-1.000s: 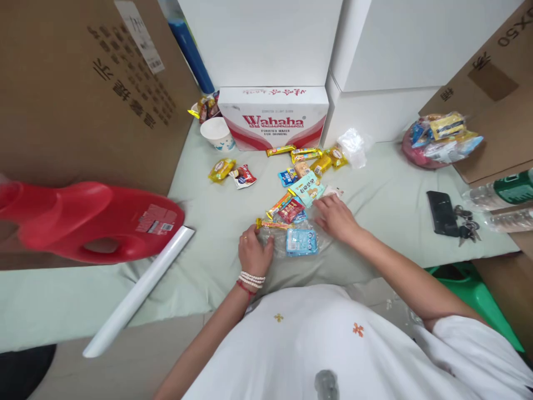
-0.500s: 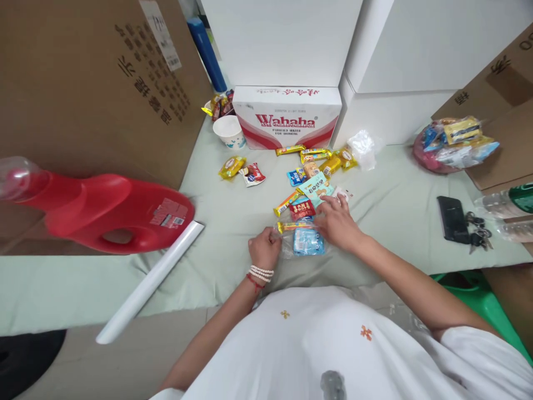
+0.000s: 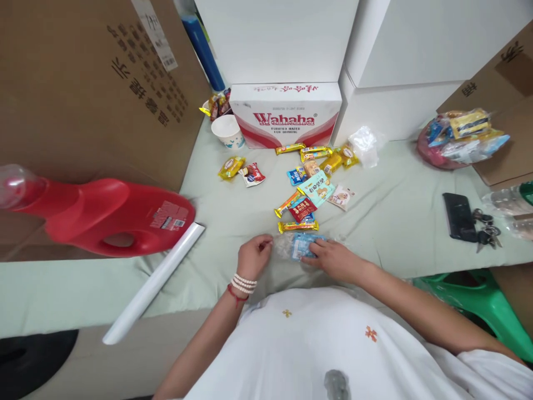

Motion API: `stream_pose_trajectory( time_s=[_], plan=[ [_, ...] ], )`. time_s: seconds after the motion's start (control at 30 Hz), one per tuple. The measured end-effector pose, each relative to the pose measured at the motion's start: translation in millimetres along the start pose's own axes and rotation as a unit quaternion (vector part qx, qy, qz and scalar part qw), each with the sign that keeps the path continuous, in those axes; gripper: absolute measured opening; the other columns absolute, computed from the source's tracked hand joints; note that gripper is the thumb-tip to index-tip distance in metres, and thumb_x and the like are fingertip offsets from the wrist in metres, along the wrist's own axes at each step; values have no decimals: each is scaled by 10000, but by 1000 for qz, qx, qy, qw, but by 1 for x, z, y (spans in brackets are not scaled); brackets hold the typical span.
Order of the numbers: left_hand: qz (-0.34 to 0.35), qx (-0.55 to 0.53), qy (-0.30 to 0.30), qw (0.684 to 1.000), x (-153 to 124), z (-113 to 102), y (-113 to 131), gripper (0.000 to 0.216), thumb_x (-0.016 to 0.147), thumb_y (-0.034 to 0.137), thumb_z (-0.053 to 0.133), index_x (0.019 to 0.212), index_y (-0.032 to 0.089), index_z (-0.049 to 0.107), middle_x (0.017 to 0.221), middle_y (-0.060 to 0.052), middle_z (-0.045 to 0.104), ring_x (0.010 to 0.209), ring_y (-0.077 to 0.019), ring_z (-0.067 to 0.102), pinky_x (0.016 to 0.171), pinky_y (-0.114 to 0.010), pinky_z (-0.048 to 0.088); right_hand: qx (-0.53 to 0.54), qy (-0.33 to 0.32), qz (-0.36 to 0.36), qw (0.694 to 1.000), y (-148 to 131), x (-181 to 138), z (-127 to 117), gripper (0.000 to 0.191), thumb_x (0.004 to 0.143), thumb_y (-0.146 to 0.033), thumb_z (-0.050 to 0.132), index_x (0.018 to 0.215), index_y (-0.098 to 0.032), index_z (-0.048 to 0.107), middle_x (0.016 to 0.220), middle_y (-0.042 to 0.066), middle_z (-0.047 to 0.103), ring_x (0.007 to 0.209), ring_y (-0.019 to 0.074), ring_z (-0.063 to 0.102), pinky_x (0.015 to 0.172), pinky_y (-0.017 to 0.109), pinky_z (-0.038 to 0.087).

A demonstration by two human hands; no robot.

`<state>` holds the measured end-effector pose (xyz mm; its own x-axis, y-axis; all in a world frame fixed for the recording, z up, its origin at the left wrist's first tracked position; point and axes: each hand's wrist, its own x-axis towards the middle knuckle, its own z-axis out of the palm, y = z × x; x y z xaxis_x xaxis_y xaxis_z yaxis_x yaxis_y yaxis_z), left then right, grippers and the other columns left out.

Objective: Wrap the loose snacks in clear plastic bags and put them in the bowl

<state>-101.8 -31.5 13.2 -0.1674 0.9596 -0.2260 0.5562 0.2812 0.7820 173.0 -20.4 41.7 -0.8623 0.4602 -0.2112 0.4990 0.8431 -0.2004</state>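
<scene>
My left hand (image 3: 253,257) is closed, with thumb and finger pinching the left edge of a clear plastic bag (image 3: 284,245). A light blue snack packet (image 3: 302,245) is in or under the bag's right part; I cannot tell which. The fingers of my right hand (image 3: 332,259) are bent over this packet's right side, with the thumb at its lower edge. Just beyond lies a yellow snack stick (image 3: 298,226). Farther up are a red packet (image 3: 303,209), a mint-green nut packet (image 3: 318,188) and a whitish packet (image 3: 342,196).
A red detergent bottle (image 3: 120,214) and a white tube (image 3: 154,283) lie at left. Behind the snacks stand a paper cup (image 3: 228,131) and a Wahaha carton (image 3: 287,119). To the right are a filled snack bowl (image 3: 441,153), a phone (image 3: 459,216) and keys (image 3: 486,230).
My right hand has moved from the whitish packet down toward me onto the blue packet. My left hand has shifted left. The yellow stick now lies clear of the plastic bag.
</scene>
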Motion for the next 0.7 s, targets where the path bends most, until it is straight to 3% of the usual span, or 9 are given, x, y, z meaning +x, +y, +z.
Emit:
stream_pose_trajectory(
  time_s=[0.13, 0.2, 0.23, 0.33, 0.4, 0.47, 0.53, 0.6, 0.7],
  plan=[
    [-20, -150, -120, 981, -4, 2, 24, 247, 809, 417, 643, 847, 182, 707, 580, 26, 612, 532, -142, 559, 567, -263, 448, 36, 10, 12, 999, 0, 1, 2, 442, 995, -153, 532, 1409, -278, 624, 1088, 110, 565, 984, 241, 509, 779, 319, 412],
    [-4, -188, -130, 973, -3, 8, 34, 271, 799, 446, 661, 842, 179, 679, 620, 24, 604, 563, -135, 548, 573, -258, 447, 55, 9, 13, 998, 1, 1, 4, 438, 1013, -155, 507, 1415, -283, 625, 1077, 105, 554, 966, 238, 497, 788, 321, 408],
    [5, -183, -91, 979, -1, 10, 36, 278, 802, 457, 655, 845, 182, 662, 661, 16, 612, 600, -139, 556, 593, -261, 457, 65, 9, 13, 998, 2, 1, 5, 443, 1018, -152, 496, 1421, -286, 622, 1076, 104, 550, 962, 238, 491, 793, 321, 405],
    [2, -109, 112, 988, 5, 7, 27, 325, 872, 506, 577, 951, 194, 618, 854, -29, 652, 780, -176, 606, 735, -303, 509, 90, 16, 12, 996, 4, -1, 11, 474, 1016, -124, 476, 1435, -297, 613, 1082, 104, 544, 964, 239, 476, 816, 323, 400],
    [-17, -46, 148, 988, 5, 1, 15, 391, 932, 544, 494, 1049, 188, 608, 959, -66, 662, 878, -205, 629, 825, -348, 524, 104, 25, 10, 994, 4, -1, 14, 479, 1018, -123, 466, 1436, -306, 613, 1075, 103, 543, 963, 243, 468, 826, 328, 396],
    [-27, 13, 101, 994, 2, -1, 7, 501, 929, 588, 509, 1177, 163, 602, 1060, -109, 667, 894, -221, 644, 852, -379, 529, 116, 31, 14, 993, 5, 0, 15, 464, 1024, -139, 462, 1422, -310, 627, 1059, 101, 541, 957, 245, 462, 821, 327, 392],
    [-34, 61, 65, 995, -4, 2, 6, 691, 848, 621, 641, 1334, 136, 555, 1124, -132, 670, 834, -217, 648, 799, -378, 531, 126, 31, 16, 991, 5, 1, 16, 455, 1020, -143, 470, 1408, -308, 642, 1050, 98, 537, 952, 242, 460, 810, 318, 389],
    [-49, 69, 39, 996, -9, 9, 11, 807, 747, 582, 770, 1378, 130, 548, 1042, -101, 698, 756, -201, 640, 717, -341, 516, 132, 31, 16, 991, 6, 3, 15, 460, 1009, -134, 482, 1402, -306, 649, 1045, 95, 535, 948, 237, 459, 805, 313, 390],
    [-51, -4, -19, 999, -16, 18, 20, 445, 771, 465, 752, 1077, 145, 714, 722, -3, 662, 632, -161, 594, 619, -273, 464, 146, 35, 12, 989, 8, 3, 15, 452, 1005, -126, 478, 1379, -297, 667, 1038, 90, 540, 946, 232, 464, 820, 316, 406]
  ],
)
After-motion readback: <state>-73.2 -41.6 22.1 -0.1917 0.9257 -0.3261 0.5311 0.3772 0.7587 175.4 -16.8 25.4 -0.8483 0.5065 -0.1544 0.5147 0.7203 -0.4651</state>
